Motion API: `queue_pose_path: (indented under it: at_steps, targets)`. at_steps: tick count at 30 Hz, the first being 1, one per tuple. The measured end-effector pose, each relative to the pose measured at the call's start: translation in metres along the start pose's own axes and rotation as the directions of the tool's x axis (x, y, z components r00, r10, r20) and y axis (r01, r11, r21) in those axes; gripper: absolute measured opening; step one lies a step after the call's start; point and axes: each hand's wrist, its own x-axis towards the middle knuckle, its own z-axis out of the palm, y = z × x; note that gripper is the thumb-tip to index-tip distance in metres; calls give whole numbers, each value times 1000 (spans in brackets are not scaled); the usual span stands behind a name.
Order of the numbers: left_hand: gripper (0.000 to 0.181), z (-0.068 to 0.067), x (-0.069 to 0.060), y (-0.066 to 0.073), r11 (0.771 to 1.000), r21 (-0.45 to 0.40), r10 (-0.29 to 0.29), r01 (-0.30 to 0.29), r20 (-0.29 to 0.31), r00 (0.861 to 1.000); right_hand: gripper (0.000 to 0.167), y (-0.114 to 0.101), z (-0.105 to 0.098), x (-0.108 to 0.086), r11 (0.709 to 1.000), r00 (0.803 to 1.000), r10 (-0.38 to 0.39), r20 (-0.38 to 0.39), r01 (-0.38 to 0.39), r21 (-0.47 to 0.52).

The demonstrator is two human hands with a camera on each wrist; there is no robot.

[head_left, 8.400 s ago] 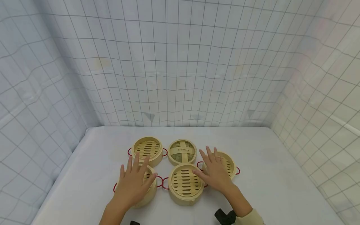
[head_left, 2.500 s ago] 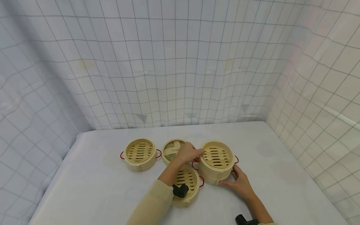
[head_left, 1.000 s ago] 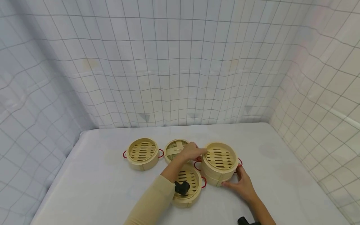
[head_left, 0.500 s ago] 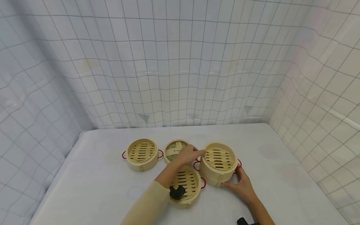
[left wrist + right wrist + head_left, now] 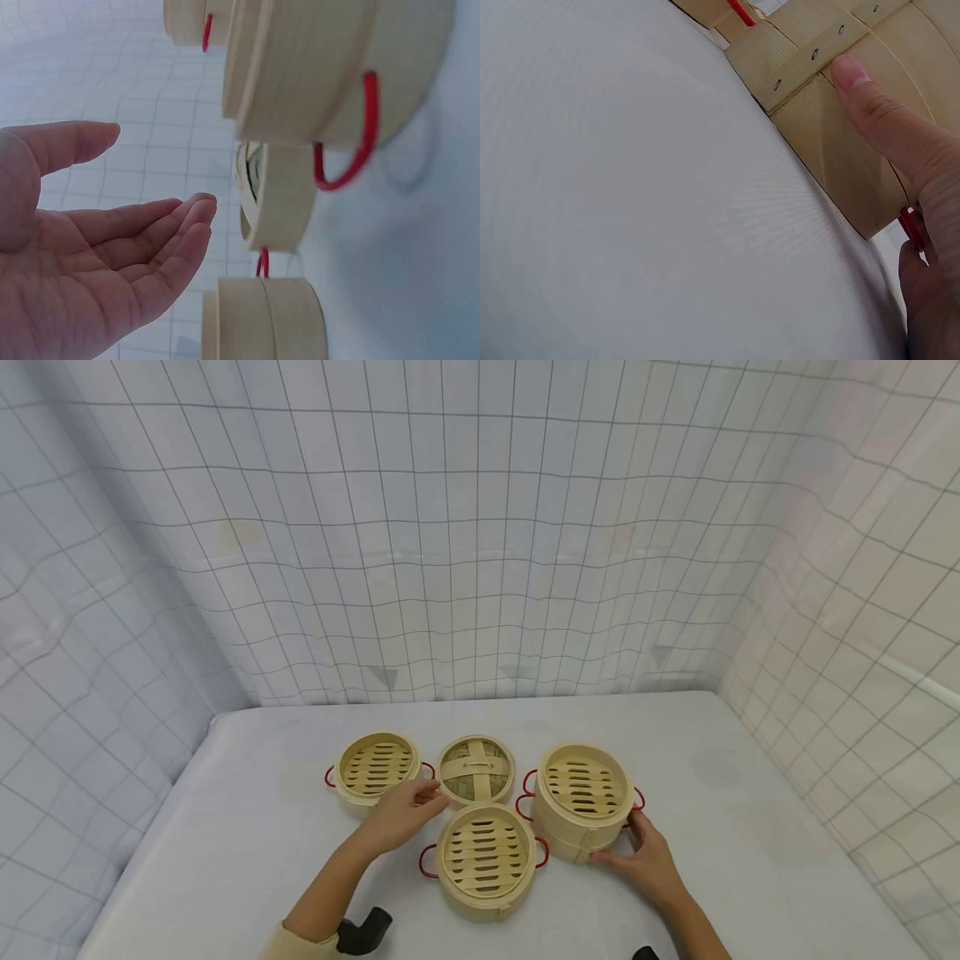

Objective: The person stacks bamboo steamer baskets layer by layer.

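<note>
Two bamboo steamer baskets stand stacked at the right, an upper basket point(image 5: 587, 787) on a lower basket point(image 5: 557, 842), both with red handles. My right hand point(image 5: 647, 864) grips the stack's near right side. In the right wrist view its thumb point(image 5: 885, 120) presses the basket wall point(image 5: 817, 142), with the other fingers by a red handle and partly hidden. My left hand point(image 5: 401, 818) hovers, holding nothing, its fingers relaxed. It is between the back-left basket point(image 5: 375, 764) and the front basket point(image 5: 486, 860), and covers part of the back-left one's rim.
A round woven bamboo lid point(image 5: 477, 768) lies behind the front basket, left of the stack. A white table point(image 5: 247, 860) carries everything, with gridded white curtains point(image 5: 480, 568) behind and at both sides.
Earlier, a basket from the front left was put onto the right one. Now my left hand has left the stack and moved left, uncovering the lid and front basket. My right hand stays put.
</note>
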Motion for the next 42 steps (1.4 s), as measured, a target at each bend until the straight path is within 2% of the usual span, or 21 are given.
queue_pose_path:
  at_steps: [4,8,10,13,17,20,25,30,35,42]
  targets:
    - [49,-7,-14,-20,998,-42,-33,36,51,998,90,-2,0,0,999,1000,2,-4,-2,-32]
    - [53,-4,-22,-32,993,-89,-65,76,118,991,86,-11,0,-1,998,1000,-26,-15,25,-53]
    - [54,-1,-24,-35,991,-98,-74,88,135,988,84,-19,0,-1,997,998,-57,-18,56,-59]
    - [54,3,-25,-35,988,-122,-77,96,152,985,83,-21,1,-1,997,998,-57,-26,55,-58]
    - [50,9,-24,-33,985,-147,-60,90,198,978,85,-8,1,0,998,1000,-7,-22,6,-62]
    - [48,13,-23,-34,984,-153,-56,94,236,970,84,-4,1,0,998,1000,-3,-17,2,-59]
    - [43,20,-22,-37,985,-126,-89,120,230,969,84,-2,0,-1,999,1000,-8,-15,7,-32]
    - [40,23,-23,-39,973,-157,-139,172,199,970,85,0,0,0,1000,1000,-12,-11,12,-26]
    - [37,24,-23,-38,967,-182,-142,177,188,972,86,-1,0,0,1000,1000,0,-4,0,-25]
    - [35,23,-22,-38,974,-170,-120,153,188,975,87,-2,-2,-1,999,1000,13,4,-13,-35]
